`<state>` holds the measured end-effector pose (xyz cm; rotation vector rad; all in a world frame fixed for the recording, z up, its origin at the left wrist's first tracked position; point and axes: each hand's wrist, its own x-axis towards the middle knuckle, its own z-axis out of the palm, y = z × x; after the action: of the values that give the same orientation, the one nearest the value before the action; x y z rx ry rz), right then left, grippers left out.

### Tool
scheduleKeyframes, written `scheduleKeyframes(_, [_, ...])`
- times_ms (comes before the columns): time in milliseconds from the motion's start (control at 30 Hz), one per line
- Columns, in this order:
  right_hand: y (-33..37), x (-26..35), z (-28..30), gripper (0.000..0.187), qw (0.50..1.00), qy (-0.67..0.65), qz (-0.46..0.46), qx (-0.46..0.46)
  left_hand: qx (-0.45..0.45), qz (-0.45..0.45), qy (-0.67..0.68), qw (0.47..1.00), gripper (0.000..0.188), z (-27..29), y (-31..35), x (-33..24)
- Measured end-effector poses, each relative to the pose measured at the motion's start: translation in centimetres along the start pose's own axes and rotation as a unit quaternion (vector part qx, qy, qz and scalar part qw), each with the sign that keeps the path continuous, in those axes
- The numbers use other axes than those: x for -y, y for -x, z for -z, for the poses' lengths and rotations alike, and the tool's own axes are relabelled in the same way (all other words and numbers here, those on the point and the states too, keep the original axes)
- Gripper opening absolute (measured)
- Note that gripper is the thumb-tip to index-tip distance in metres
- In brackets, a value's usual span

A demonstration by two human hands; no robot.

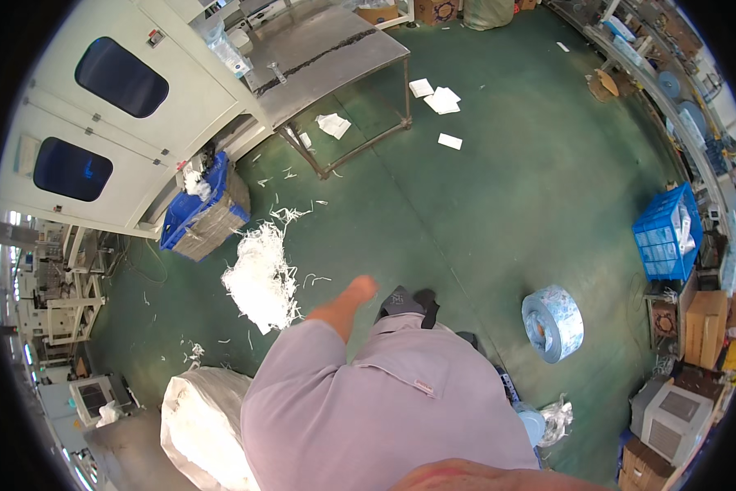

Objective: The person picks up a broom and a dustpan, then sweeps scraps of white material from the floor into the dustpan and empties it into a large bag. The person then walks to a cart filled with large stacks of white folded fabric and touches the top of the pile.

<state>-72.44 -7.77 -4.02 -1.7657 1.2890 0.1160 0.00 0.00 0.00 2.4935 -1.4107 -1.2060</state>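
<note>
Green workshop floor underfoot, and reading clockwise from the left hand: blue bin at ten, heaped white shreds at nine, close to that arm. Here's the left hand, apparently bare of any object (whether its fingers curl, I can't tell). Right hand's out of sight, fingers unknown. Blue-patterned roll sits at three, blue crate farther beyond.

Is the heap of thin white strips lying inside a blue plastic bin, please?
No, the heap of thin white strips lies on the green floor.
</note>
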Motion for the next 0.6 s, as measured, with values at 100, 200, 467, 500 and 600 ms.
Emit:
scheduleKeyframes(100, [-0.5,1.8,6.4,0.019,0.995,0.013,-0.097,0.014,-0.039,0.015,0.115,0.992,0.039,6.2,-7.2,-13.8])
scheduleKeyframes(200, [-5.3,2.1,14.6,0.016,0.968,-0.090,-0.234,-0.018,-0.072,-0.045,0.185,0.979,0.036,9.7,-12.3,-23.1])
scheduleKeyframes(467, [-28.7,0.6,37.6,0.029,0.962,-0.139,-0.172,-0.161,0.005,-0.111,-0.135,0.985,0.034,8.8,-26.3,-35.0])
scheduleKeyframes(500, [-30.5,-0.5,39.9,0.032,0.966,-0.105,-0.164,-0.168,0.033,-0.203,-0.333,0.920,0.030,7.6,-27.1,-36.0])
scheduleKeyframes(600, [-34.6,-0.6,48.6,0.038,0.977,-0.034,-0.126,-0.172,0.129,-0.123,-0.267,0.947,0.031,8.9,-28.6,-42.5])
